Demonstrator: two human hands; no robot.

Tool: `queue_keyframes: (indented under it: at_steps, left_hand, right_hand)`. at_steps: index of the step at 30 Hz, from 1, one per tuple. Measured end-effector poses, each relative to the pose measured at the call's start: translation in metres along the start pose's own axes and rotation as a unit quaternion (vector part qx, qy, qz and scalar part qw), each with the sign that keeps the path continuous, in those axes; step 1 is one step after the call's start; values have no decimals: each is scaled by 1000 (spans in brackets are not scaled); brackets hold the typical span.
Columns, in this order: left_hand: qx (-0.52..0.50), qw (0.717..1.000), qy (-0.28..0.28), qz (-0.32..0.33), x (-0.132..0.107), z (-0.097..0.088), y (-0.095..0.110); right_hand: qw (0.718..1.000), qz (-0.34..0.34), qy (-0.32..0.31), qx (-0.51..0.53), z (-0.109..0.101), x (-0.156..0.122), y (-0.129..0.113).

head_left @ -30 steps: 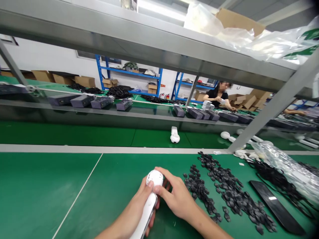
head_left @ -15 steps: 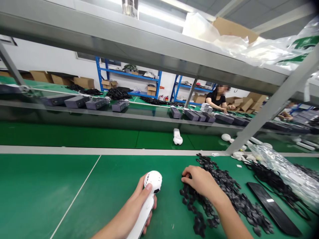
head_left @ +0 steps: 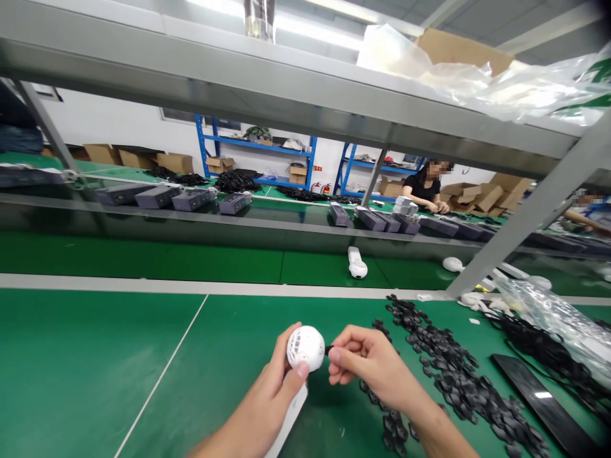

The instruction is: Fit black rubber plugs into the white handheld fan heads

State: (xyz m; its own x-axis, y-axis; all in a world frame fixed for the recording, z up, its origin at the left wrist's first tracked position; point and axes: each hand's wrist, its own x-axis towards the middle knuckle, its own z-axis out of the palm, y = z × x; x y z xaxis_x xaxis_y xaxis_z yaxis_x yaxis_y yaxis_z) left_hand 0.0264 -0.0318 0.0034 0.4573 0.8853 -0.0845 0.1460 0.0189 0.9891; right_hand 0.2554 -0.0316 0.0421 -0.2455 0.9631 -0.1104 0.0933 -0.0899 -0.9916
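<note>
My left hand point(head_left: 277, 388) is closed around a white handheld device with a round vented head point(head_left: 307, 349) and a long handle, tilted over the green mat. Close to the right side of that head, my right hand point(head_left: 358, 359) pinches a small black part point(head_left: 328, 350), most of it covered by the fingertips. Whether the part touches the device I cannot tell. Under and beside the right forearm lies a spread of small black pieces point(head_left: 442, 356), of the same colour as the pinched one.
A similar white device point(head_left: 357, 263) lies on the green strip ahead. Grey boxes point(head_left: 193, 198) line the belt behind. At right are a black flat panel point(head_left: 539, 401), black cables point(head_left: 529, 343) and clear plastic bags. A slanted metal post point(head_left: 515, 216) supports the overhead shelf. A co-worker point(head_left: 424, 184) sits beyond.
My right hand has moved left from the pile of black pieces to the device head, with a small black part in its fingers. My left hand has turned the head slightly.
</note>
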Motion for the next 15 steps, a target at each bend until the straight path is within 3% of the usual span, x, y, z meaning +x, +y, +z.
queue_keyframes:
  at_steps: [6,15]
  left_hand:
    - [89,995,-25,44,-3,-2,7]
    - [186,979,-29,80,-8,-4,10]
  right_hand:
    - [998,23,-37,40,8,-4,0]
    - [998,3,-12,57,16,-4,7]
